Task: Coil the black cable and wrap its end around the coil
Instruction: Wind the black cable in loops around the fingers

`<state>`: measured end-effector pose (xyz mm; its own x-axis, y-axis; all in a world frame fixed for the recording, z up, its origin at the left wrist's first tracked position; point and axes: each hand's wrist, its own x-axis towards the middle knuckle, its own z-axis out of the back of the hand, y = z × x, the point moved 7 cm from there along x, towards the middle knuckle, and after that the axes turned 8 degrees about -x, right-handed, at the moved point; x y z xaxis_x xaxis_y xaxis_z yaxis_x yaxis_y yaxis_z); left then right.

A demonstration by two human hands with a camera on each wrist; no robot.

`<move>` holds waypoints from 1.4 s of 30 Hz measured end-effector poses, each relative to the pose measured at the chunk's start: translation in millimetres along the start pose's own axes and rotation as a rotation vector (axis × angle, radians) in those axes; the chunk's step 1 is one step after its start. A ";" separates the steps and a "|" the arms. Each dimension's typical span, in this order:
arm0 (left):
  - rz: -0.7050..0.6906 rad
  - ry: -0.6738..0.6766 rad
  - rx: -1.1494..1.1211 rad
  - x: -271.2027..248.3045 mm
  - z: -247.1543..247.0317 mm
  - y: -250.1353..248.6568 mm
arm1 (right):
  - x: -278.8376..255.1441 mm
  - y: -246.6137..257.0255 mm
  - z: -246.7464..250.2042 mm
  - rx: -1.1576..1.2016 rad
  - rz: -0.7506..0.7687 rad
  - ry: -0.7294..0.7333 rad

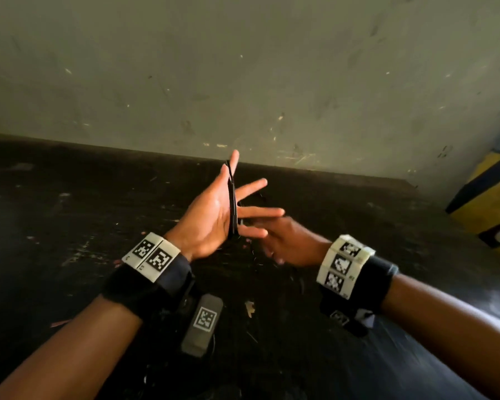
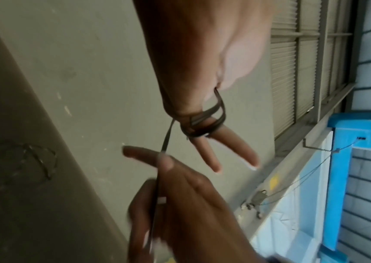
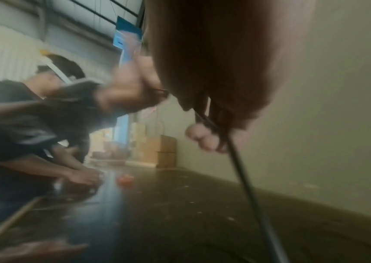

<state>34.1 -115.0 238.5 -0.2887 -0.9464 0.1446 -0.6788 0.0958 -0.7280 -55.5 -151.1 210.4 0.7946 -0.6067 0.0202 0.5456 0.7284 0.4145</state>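
Observation:
My left hand (image 1: 211,215) is held up with the palm facing me and the fingers straight and spread. The black cable (image 1: 232,203) is wound in several loops across this hand. In the left wrist view the loops (image 2: 202,122) circle the fingers, and one strand (image 2: 166,140) runs down to my right hand (image 2: 180,195). The right hand (image 1: 283,241) sits just right of and below the left, blurred, pinching that strand. In the right wrist view the cable (image 3: 245,181) leaves the right hand's fingers (image 3: 204,140) and runs down out of frame.
A grey device with a square marker (image 1: 202,324) lies on the dark floor below my wrists. A scuffed wall (image 1: 243,67) stands close ahead and a yellow-and-black block (image 1: 491,197) at the right. Another person (image 3: 22,115) crouches at the left, with cardboard boxes (image 3: 162,151) beyond.

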 end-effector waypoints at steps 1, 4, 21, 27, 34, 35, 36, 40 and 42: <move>-0.041 -0.043 0.022 4.3 6.0 -5.5 | -2.9 6.3 -14.5 0.045 -0.042 0.097; -0.105 -0.134 0.114 12.2 25.3 -14.5 | -7.7 26.4 -33.7 0.076 -0.014 0.202; 0.256 -0.035 0.601 -26.4 44.0 47.1 | 2.8 71.7 104.0 -0.564 0.253 0.136; 0.321 0.142 0.527 -35.9 15.8 47.5 | 18.2 55.1 127.4 -0.518 0.306 -0.079; 0.277 0.246 0.309 -39.3 1.3 33.4 | 26.9 22.1 95.4 -0.316 0.230 -0.200; 0.255 0.247 0.273 -38.0 -0.6 30.1 | 27.4 17.1 86.4 -0.273 0.215 -0.212; 0.232 0.240 0.240 -35.8 -1.8 26.0 | 27.6 13.0 76.7 -0.227 0.188 -0.222; 0.124 0.161 0.129 -20.6 1.4 9.6 | 27.3 1.5 30.4 0.068 0.098 -0.179; 0.039 0.103 0.093 -13.2 5.6 -2.1 | 28.4 -2.4 5.2 0.207 0.029 -0.094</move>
<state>43.1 -104.5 234.4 -0.3848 -0.9055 0.1791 -0.6012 0.0987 -0.7930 -35.6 -171.6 214.7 0.7757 -0.6205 0.1152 0.4491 0.6710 0.5900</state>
